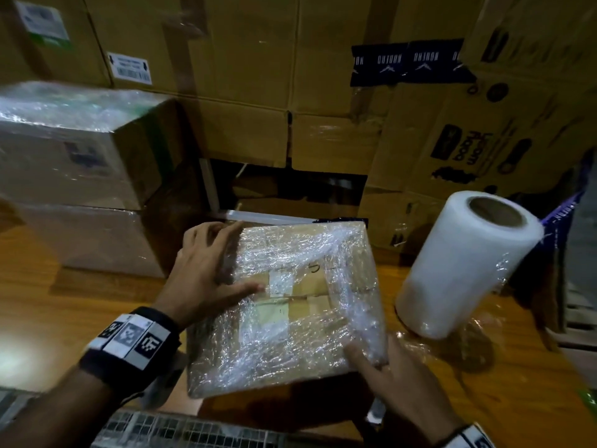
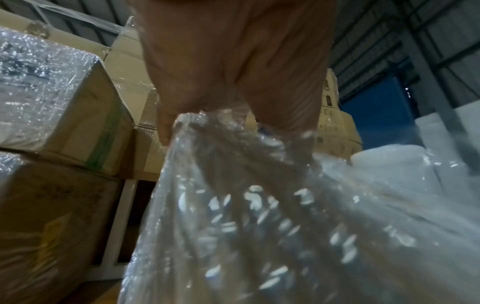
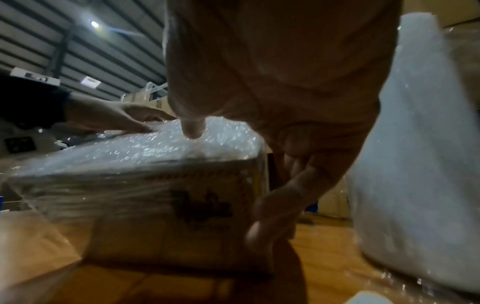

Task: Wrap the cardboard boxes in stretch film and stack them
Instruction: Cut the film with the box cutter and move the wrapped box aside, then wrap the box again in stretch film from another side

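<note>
A small cardboard box [image 1: 290,305] wrapped in crinkled stretch film sits tilted on the wooden table [image 1: 48,312]. My left hand [image 1: 210,266] lies on its far left edge with the fingers spread straight and the thumb on top. In the left wrist view the left hand [image 2: 221,72] presses the film on the box [image 2: 259,226]. My right hand [image 1: 394,376] touches the near right corner. Its thumb hangs over the top and its fingers [image 3: 272,205] hang loosely beside the box [image 3: 155,195]. A roll of stretch film [image 1: 465,266] stands tilted to the right. Two wrapped boxes [image 1: 74,150] are stacked at left.
A wall of large cardboard boxes [image 1: 242,92] closes off the back, with a dark gap [image 1: 290,192] just behind the small box. More printed boxes [image 1: 484,140] rise behind the roll. A metal grid [image 1: 193,428] runs along the near edge.
</note>
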Tool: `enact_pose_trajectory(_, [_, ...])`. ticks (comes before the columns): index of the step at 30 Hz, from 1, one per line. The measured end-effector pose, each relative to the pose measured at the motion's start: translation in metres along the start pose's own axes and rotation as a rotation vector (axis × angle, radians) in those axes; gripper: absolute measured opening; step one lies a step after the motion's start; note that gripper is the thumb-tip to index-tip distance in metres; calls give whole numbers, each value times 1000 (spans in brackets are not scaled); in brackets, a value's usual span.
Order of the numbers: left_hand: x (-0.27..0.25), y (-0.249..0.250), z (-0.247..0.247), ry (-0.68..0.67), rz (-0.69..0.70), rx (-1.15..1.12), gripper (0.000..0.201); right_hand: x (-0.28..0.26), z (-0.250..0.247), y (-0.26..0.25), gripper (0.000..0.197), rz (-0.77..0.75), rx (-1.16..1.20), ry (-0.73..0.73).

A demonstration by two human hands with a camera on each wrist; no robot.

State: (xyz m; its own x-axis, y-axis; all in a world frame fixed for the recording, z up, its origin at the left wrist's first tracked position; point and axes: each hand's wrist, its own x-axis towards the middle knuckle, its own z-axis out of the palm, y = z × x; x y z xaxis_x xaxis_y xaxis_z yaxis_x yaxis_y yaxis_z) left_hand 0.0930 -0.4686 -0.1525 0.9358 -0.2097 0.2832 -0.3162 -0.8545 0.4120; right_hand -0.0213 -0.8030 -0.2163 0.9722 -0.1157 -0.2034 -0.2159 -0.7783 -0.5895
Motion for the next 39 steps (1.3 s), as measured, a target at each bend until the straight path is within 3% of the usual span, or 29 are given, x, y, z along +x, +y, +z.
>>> enact_pose_trajectory(4, [-4,-3,-3,74,-66,-86,123,18,6,-12,80,15,415,78])
enact_pose_trajectory(6, [-6,-8,-4,122,-112,-146,116,33,-9,-29,73,-40,486,154])
enact_pose_trajectory(13, [-27,-15,27,159,-238,-363,99,92,-70,-74,75,-339,358,390])
enact_pose_trajectory(17, [-39,-13,74,73,-335,-402,77,106,-83,-96,66,-472,237,380])
enact_pose_trajectory(20, [-42,-10,109,-13,-421,-474,59,112,-77,-100,70,-554,207,305])
enact_pose_trajectory(23, [-42,-7,132,-26,-448,-539,50,113,-74,-92,79,-531,163,302])
enact_pose_trajectory(26, [-35,-5,138,-17,-479,-466,40,100,-76,-66,84,-508,130,310])
enact_pose_trajectory(29, [-33,0,124,54,-494,-310,43,67,-63,-15,61,-504,120,405])
enact_pose_trajectory(31, [-40,10,110,216,-405,-216,50,39,-41,28,33,-428,32,350])
enact_pose_trajectory(33, [-46,32,92,420,-229,-151,46,17,-9,69,22,-296,-138,163])
enact_pose_trajectory(36, [-38,78,68,564,60,-60,39,4,31,104,47,-153,-209,-85])
enact_pose_trajectory(39, [-8,121,46,529,198,43,53,2,46,111,61,-80,-205,-118])
